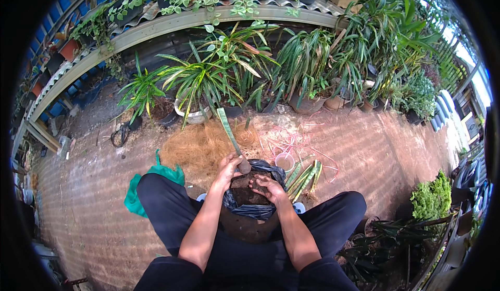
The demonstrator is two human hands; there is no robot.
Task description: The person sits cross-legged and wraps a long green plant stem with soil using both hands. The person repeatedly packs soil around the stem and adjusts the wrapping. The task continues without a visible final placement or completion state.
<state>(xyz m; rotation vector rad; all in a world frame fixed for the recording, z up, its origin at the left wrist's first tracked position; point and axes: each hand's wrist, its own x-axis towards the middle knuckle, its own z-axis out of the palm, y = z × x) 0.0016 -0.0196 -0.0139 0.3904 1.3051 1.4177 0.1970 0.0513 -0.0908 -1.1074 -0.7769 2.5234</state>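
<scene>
My left hand (227,170) grips a snake plant leaf cutting (228,129) near its base. The leaf stands tilted up and away from me, and a brown rounded clump (244,167) wraps its lower end. Between my legs sits a black plastic bag (256,211) with its mouth spread wide, holding dark soil (248,195). Over the right side of that soil is my right hand (269,188), fingers apart and dirt on them. Whether some soil rests in its palm is hard to tell. The clump hangs just above the bag's far left rim.
Brown coir fibre (199,146) lies beyond the bag, beside tangled pink plastic strings (287,138). A clear plastic cup (284,162) and several loose snake plant leaves (306,177) are at right. A green cloth or bag (134,193) lies by my left knee. Potted plants (195,115) line the back.
</scene>
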